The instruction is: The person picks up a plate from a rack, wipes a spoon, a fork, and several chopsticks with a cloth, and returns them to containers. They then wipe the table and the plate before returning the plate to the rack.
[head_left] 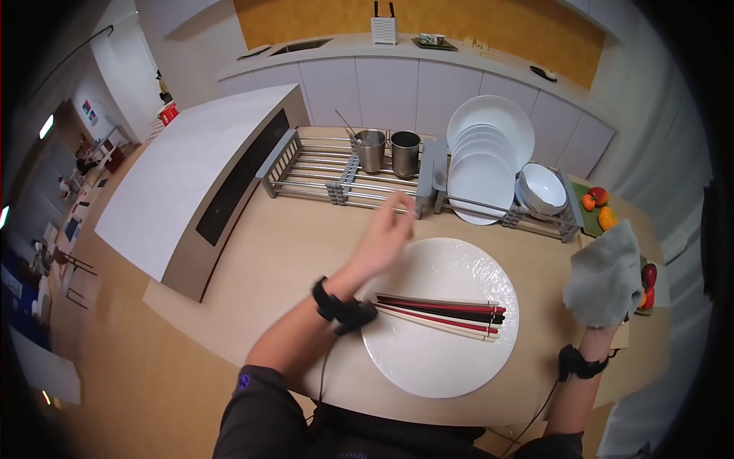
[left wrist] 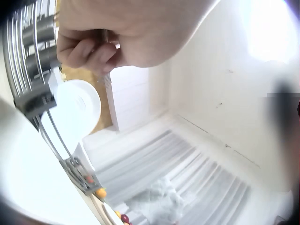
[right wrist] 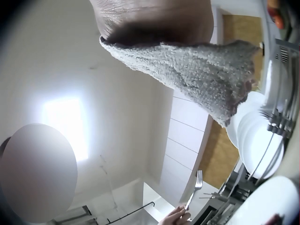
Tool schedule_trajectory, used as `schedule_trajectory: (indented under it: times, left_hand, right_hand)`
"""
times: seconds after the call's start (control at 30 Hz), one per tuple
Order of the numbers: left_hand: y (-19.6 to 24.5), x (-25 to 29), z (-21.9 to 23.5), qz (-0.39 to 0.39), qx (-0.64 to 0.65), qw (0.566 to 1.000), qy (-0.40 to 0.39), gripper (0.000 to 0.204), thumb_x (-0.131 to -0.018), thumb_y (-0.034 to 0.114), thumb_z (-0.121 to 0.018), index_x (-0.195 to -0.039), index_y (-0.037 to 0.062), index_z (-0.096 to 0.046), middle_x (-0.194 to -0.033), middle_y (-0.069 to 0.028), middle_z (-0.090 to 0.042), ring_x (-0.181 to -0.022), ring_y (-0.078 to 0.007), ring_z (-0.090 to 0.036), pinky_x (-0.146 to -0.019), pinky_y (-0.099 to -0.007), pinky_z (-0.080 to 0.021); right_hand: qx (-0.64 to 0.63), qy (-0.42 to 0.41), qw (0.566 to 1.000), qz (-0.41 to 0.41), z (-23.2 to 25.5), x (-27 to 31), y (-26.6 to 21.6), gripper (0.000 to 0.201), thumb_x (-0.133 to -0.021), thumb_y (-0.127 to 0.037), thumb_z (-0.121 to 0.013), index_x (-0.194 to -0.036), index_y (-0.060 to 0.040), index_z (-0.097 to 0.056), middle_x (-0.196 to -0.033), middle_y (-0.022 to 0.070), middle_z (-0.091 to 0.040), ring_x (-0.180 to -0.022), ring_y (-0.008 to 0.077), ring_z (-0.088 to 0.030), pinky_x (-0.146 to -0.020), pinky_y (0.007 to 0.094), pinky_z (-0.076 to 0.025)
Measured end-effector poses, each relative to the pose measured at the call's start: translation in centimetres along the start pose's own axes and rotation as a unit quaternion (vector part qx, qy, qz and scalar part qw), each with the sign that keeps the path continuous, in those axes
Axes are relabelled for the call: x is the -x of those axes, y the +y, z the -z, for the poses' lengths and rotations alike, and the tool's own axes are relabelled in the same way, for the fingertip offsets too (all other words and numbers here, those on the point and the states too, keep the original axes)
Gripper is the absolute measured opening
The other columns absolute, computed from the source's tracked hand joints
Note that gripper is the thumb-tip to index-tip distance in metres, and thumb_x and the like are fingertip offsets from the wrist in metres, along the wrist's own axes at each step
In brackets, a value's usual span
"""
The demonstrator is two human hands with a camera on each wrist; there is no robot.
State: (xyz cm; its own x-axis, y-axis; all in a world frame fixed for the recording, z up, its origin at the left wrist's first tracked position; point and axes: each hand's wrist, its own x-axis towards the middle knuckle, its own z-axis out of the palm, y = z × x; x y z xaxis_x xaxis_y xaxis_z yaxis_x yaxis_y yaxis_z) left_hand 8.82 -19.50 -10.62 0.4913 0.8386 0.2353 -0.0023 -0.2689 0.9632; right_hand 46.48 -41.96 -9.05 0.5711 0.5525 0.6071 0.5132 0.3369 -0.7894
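My left hand (head_left: 386,233) is raised above the far left edge of a large white plate (head_left: 413,367), its fingers curled. The right wrist view shows it pinching a fork (right wrist: 198,180) by the handle, tines up. My right hand (right wrist: 154,21) is at the right end of the table with a grey cloth (head_left: 606,277), which covers its fingers. On the plate lies a row of red, black and pale chopsticks (head_left: 443,315). Beyond it, a metal cup (head_left: 372,153) with utensils stands beside a second metal cup (head_left: 405,157).
A metal dish rack (head_left: 306,164) runs along the far side of the table. It holds upright white plates (head_left: 482,176) and white bowls (head_left: 543,190). Fruit on a green board (head_left: 587,218) lies at the right. A white-topped box-like unit (head_left: 199,161) stands at the left.
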Motion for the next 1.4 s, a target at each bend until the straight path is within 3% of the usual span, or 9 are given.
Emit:
schedule_trajectory:
  times: [0.27, 0.57, 0.83, 0.93, 1.0, 1.13, 1.2, 1.3, 1.4]
  left_hand:
    - [4.3, -11.0, 12.7, -0.03, -0.434, 0.899, 0.052, 0.017, -0.093, 0.019, -0.066, -0.095, 0.0018, -0.07, -0.08, -0.0125, -0.074, -0.071, -0.0196, -0.07, -0.066, -0.0352, -0.053]
    - [7.2, -20.8, 13.8, 0.062, -0.589, 0.805, 0.019, 0.015, -0.078, 0.005, -0.062, -0.068, 0.0046, -0.073, -0.063, -0.0074, -0.072, -0.061, -0.0195, -0.073, -0.062, -0.0346, -0.057]
    - [4.8, -23.8, 11.5, 0.075, -0.656, 0.749, 0.048, 0.011, -0.079, 0.01, -0.068, -0.079, 0.0061, -0.079, -0.073, -0.0111, -0.076, -0.078, -0.0281, -0.076, -0.072, -0.0401, -0.059]
    - [3.6, -24.8, 10.8, 0.1, -0.671, 0.728, 0.104, 0.017, -0.081, 0.012, -0.072, -0.095, 0.0067, -0.08, -0.099, -0.0169, -0.077, -0.1, -0.0346, -0.074, -0.083, -0.0431, -0.059]
    - [3.4, -25.1, 10.4, 0.112, -0.672, 0.721, 0.127, 0.024, -0.082, 0.012, -0.073, -0.105, 0.0078, -0.079, -0.114, -0.0192, -0.074, -0.11, -0.0377, -0.071, -0.089, -0.0448, -0.059]
    - [2.7, -25.1, 10.4, 0.072, -0.669, 0.72, 0.172, 0.027, -0.086, 0.012, -0.066, -0.111, 0.0096, -0.076, -0.112, -0.0183, -0.075, -0.109, -0.0368, -0.071, -0.089, -0.045, -0.058]
    - [1.7, -25.6, 10.9, 0.058, -0.673, 0.714, 0.183, 0.028, -0.088, 0.012, -0.062, -0.114, 0.0104, -0.074, -0.111, -0.0183, -0.075, -0.108, -0.0366, -0.072, -0.089, -0.0451, -0.058]
    - [0.8, -25.9, 11.6, 0.054, -0.687, 0.702, 0.177, 0.028, -0.091, 0.013, -0.057, -0.114, 0.0115, -0.073, -0.111, -0.0186, -0.074, -0.106, -0.0365, -0.072, -0.089, -0.0455, -0.058]
    - [0.2, -25.8, 11.9, 0.041, -0.686, 0.7, 0.194, 0.027, -0.093, 0.015, -0.056, -0.113, 0.0108, -0.073, -0.11, -0.0195, -0.074, -0.106, -0.0374, -0.072, -0.089, -0.0466, -0.058]
  right_hand:
    - [0.207, -0.078, 0.974, 0.045, 0.7, 4.6, 1.2, 0.041, -0.092, -0.02, -0.067, -0.128, -0.0029, -0.06, -0.117, 0.0084, -0.067, -0.106, 0.0214, -0.065, -0.093, 0.0357, -0.052]
    - [0.317, -0.095, 0.938, 0.102, 1.4, 5.5, 2.1, 0.041, -0.09, -0.017, -0.068, -0.127, -0.0023, -0.06, -0.115, 0.0082, -0.067, -0.105, 0.0222, -0.065, -0.093, 0.0359, -0.052]
    - [0.452, -0.132, 0.841, 0.265, 0.2, 4.4, -1.9, 0.032, -0.088, -0.012, -0.068, -0.118, -0.0017, -0.064, -0.105, 0.0067, -0.068, -0.094, 0.0232, -0.065, -0.084, 0.0331, -0.052]
    - [0.393, -0.146, 0.884, 0.206, 0.5, 4.9, -0.4, 0.028, -0.087, -0.01, -0.067, -0.114, -0.0018, -0.065, -0.103, 0.0079, -0.065, -0.091, 0.0248, -0.063, -0.079, 0.0341, -0.05]
    - [0.18, -0.092, 0.979, 0.005, 0.0, 6.2, 1.5, 0.027, -0.092, -0.014, -0.064, -0.117, -0.0028, -0.063, -0.106, 0.0065, -0.063, -0.095, 0.0233, -0.062, -0.081, 0.0335, -0.05]
    - [0.353, -0.181, 0.916, 0.056, 1.0, 6.0, 1.4, 0.036, -0.105, -0.028, -0.054, -0.133, -0.005, -0.056, -0.119, 0.0033, -0.06, -0.108, 0.0185, -0.058, -0.094, 0.0313, -0.048]
    - [0.085, -0.177, 0.977, -0.082, 1.1, 6.5, 1.8, 0.037, -0.106, -0.027, -0.054, -0.136, -0.006, -0.054, -0.122, 0.0023, -0.06, -0.111, 0.018, -0.058, -0.098, 0.0313, -0.047]
    - [-0.324, -0.137, 0.896, -0.272, 1.2, 7.8, 2.7, 0.04, -0.106, -0.026, -0.054, -0.141, -0.0076, -0.051, -0.127, 0.0007, -0.06, -0.116, 0.0173, -0.057, -0.105, 0.0313, -0.045]
    - [-0.04, -0.165, 0.977, -0.133, 0.7, 8.5, 3.6, 0.038, -0.108, -0.025, -0.048, -0.142, -0.0081, -0.049, -0.131, 0.0016, -0.058, -0.12, 0.018, -0.055, -0.109, 0.0332, -0.043]
